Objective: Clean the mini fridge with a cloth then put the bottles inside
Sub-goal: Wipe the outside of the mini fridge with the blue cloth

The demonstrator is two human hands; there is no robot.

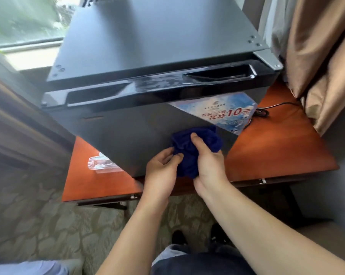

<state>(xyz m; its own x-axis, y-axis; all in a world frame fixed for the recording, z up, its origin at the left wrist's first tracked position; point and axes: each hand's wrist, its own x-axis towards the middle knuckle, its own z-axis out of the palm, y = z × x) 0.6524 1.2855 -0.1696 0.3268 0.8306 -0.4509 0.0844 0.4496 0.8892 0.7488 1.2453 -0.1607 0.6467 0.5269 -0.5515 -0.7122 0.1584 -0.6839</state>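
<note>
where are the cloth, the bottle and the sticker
cloth [209, 141]: head view, bunched upper fold
bottle [101, 165]: head view, clear body
sticker [234, 112]: head view, red number

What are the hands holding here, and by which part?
Both hold the blue cloth, bunched up in front of the mini fridge door. The left hand pinches its left edge; the right hand grips its middle, thumb on top.

Dark grey box-shaped mini fridge [147, 46]: door closed, standing on orange-brown wooden surface [276, 147]; glossy black handle strip along door top. Dark blue crumpled cloth [199, 143]: bunched in front of lower door, gripped by left hand [161, 171] and right hand [209, 165]. Clear plastic bottle [102, 164]: on its side, left of fridge, partly hidden.
</note>
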